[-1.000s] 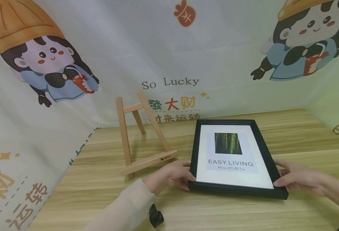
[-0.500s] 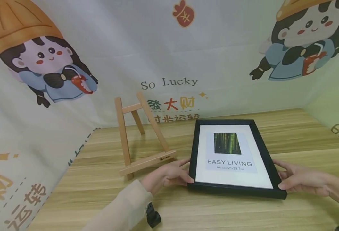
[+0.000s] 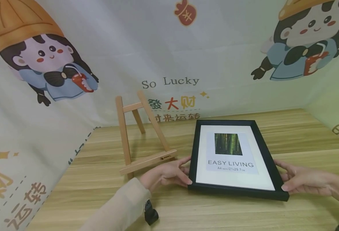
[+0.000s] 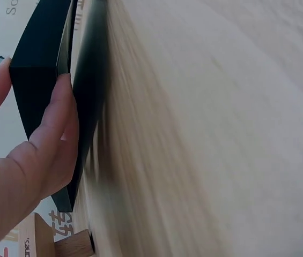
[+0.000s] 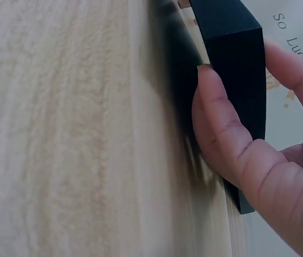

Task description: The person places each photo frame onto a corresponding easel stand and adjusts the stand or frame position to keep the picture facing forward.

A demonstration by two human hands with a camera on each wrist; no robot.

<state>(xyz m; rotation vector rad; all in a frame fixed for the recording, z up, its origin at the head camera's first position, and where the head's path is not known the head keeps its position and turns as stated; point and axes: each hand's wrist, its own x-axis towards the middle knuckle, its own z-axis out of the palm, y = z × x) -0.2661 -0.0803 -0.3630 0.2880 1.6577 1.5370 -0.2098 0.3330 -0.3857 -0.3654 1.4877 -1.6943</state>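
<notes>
A black picture frame [image 3: 238, 191] with a white mat, a small green bamboo picture and "EASY LIVING" print lies face up in the head view. My left hand [image 3: 169, 173] grips its left side near the front corner, thumb at the rim. On the opposite side my right hand [image 3: 308, 181] holds the right edge the same way. Both wrist views show fingers [image 4: 60, 123] curled beneath the frame's underside, with a dark shadow on the wood below. To the left, close to my left hand, stands a small wooden easel [image 3: 149, 162], upright, its ledge facing me.
The wood-grain tabletop [image 3: 100, 192] extends on all sides of the frame and easel. Behind it hangs a pale printed cloth [image 3: 230, 64] with cartoon figures and lettering, which also covers the left and right sides.
Both thumbs have shifted slightly outward on the rim, left thumb to the left and right thumb to the right. The picture frame and easel stay nearly where they were.
</notes>
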